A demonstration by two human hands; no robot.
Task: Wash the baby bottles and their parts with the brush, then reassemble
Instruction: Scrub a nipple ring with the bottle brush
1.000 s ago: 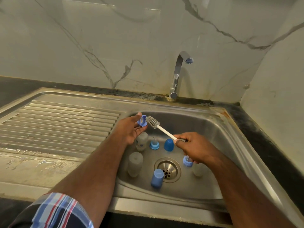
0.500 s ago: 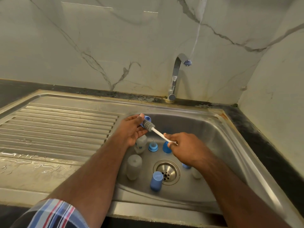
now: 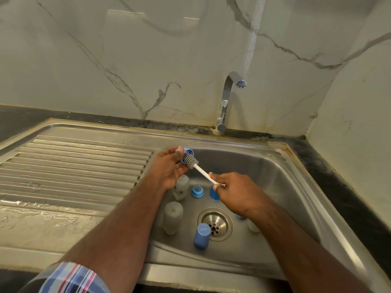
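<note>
Over the sink (image 3: 275, 166), left hand (image 3: 167, 168) pinches the blue collar ring (image 3: 189, 150), right hand (image 3: 237, 191) grips the brush (image 3: 191, 161) handle, bristles inside it, so I'd twist the ring round while scrubbing, other bottles (image 3: 172, 216) waiting below.

Soft, even light, sharp focus, wide-angle bending at edges, glare on wet drainboard (image 3: 63, 216)

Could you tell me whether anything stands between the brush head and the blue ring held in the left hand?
Nothing visible does: the brush head already lies against the blue ring pinched by the left hand, with the right hand gripping the handle.
</note>
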